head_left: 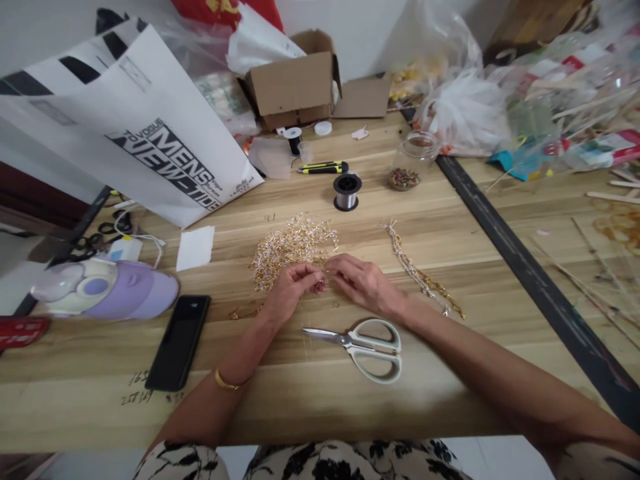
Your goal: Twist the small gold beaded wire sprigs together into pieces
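Fine fingertip work on a small piece beside the bead heap

The small piece (pixel 319 285) is at the left hand's fingertips, above the bench (pixel 280 407); its exact form is too small to tell. The left hand (pixel 291 288) has its grip pinched on this piece, thumb against the fingers. The right hand (pixel 364 283) brings its fingertips to the same spot, just beside the left; whether its grip grasps anything cannot be told

Recommended practice:

1. Use the left grip as the fixed clamp and the right grip for fine adjustment. Light pressure should suit a piece this small; a hard squeeze could make it slip or bend.
2. Rest both forearms on the bench to limit tremor, and work low, so that a dropped piece lands nearby.
3. Take care at the bead heap (pixel 287 250), just beyond the left hand; a trailing sleeve or finger could scatter it. A loose ring (pixel 335 305) lies between the hands and the scissors (pixel 344 339); it could easily be swept aside.
4. Mind the scissors, whose blades lie parted near the left wrist.

Right of the hands lie the beaded strands (pixel 411 265). Farther back stand the wire spool (pixel 347 198) and the glass jar (pixel 400 160), with the yellow-and-black cutter (pixel 323 167) lying behind the spool
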`<move>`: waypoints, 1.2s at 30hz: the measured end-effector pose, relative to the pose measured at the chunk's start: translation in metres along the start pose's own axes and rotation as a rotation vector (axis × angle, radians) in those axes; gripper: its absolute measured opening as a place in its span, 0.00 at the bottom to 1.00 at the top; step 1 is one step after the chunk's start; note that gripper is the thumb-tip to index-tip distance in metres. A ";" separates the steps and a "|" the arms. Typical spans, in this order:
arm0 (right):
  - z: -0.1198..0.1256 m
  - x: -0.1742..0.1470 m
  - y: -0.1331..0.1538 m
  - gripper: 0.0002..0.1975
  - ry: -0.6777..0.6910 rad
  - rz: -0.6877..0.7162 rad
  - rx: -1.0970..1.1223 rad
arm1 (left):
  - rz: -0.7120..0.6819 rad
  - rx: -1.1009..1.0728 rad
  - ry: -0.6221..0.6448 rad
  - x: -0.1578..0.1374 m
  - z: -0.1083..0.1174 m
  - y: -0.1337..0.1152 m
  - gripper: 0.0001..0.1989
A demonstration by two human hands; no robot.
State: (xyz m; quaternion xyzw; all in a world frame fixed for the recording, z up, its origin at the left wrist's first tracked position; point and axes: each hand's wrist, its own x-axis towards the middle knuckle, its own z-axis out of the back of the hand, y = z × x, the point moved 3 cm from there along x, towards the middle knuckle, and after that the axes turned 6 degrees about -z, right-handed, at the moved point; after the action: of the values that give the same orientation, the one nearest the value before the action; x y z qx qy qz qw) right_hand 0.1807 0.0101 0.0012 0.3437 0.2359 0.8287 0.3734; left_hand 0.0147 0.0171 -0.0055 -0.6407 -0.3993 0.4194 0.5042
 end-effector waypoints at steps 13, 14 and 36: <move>0.004 0.003 -0.008 0.05 0.029 -0.307 0.287 | -0.022 0.184 0.041 0.001 -0.007 -0.009 0.08; 0.003 0.002 -0.009 0.05 0.030 -0.333 0.317 | -0.027 0.191 0.042 0.001 -0.008 -0.010 0.08; 0.012 0.007 -0.010 0.18 0.039 -0.499 0.588 | -0.101 0.397 0.048 0.002 -0.021 -0.010 0.09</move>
State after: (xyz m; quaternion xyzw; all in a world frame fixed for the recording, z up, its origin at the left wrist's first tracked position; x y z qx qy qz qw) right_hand 0.1906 0.0237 0.0049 0.3523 0.5470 0.6157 0.4445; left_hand 0.0345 0.0145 0.0070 -0.5175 -0.3283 0.4489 0.6503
